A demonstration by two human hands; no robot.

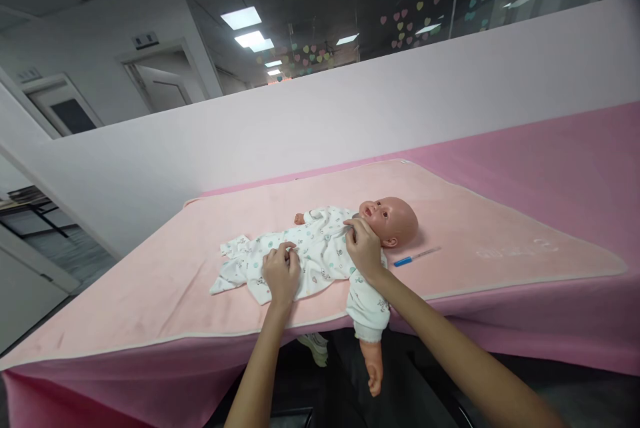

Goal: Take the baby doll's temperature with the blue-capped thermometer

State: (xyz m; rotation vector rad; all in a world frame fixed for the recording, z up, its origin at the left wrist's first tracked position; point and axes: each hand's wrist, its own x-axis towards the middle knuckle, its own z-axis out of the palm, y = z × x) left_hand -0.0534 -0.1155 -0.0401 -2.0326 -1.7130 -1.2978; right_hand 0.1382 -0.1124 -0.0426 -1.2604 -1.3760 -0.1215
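A baby doll (pixel 395 218) lies on its back on a pale pink mat, its head toward the right. It wears a white printed baby outfit (pixel 325 248). My right hand (pixel 364 245) is at the neckline below the chin, fingers pinched on the outfit's collar. Over the lower belly, my left hand (pixel 283 273) rests with curled fingers on the outfit's cloth; its fingertips are partly hidden. One doll arm (pixel 371 355) hangs past the mat's near edge toward my lap. The doll's other hand (pixel 299 219) lies on the far side.
A thin clear stick with a blue end (pixel 404 261), like a thermometer, lies beside the doll's head. The pale pink mat (pixel 500 228) covers a darker pink cloth (pixel 575 161). A white low wall (pixel 320 121) with glass above stands behind the table.
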